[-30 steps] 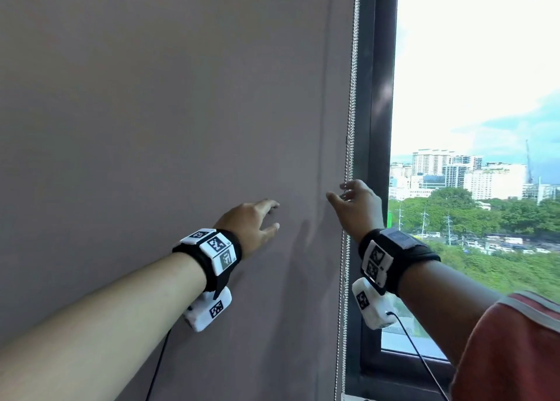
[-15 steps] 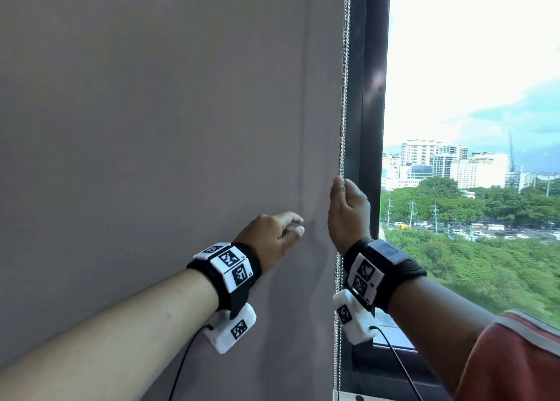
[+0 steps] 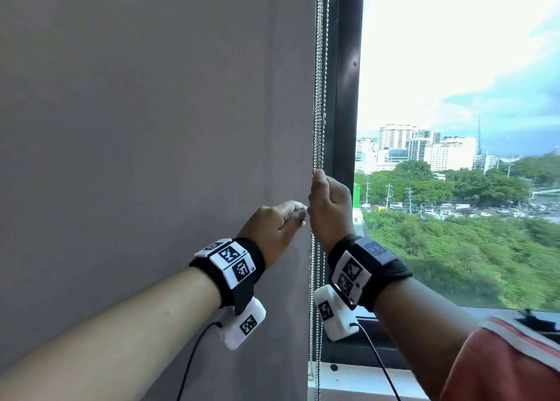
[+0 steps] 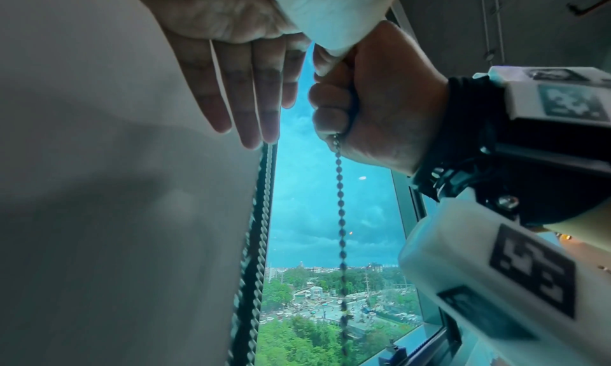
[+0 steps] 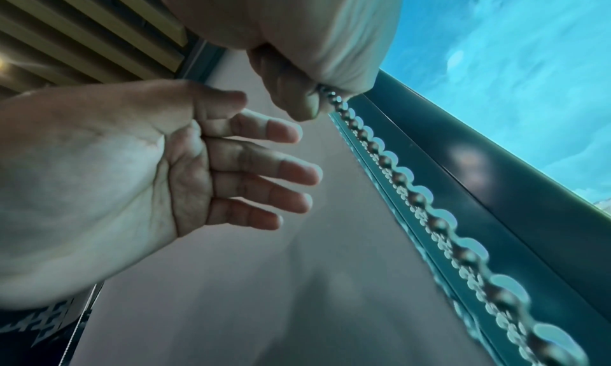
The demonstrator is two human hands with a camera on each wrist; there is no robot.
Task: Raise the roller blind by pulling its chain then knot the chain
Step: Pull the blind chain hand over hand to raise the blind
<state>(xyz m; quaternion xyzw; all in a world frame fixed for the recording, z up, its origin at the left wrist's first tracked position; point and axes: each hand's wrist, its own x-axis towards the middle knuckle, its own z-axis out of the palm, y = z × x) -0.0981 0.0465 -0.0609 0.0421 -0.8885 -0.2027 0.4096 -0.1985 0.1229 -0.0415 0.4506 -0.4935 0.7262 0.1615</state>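
Window with city view on the right, dark frame [image 3: 345,97] beside it. Roller blind [image 3: 151,128] down, chain [image 3: 318,67] hanging along its right edge. Right hand [image 3: 330,207] fisted round chain; left hand [image 3: 272,225] fingers spread, flat against blind beside it.

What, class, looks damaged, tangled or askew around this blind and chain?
Nothing stands out. The chain hangs straight beside the flat roller blind, gripped by the right hand; the left hand is open.
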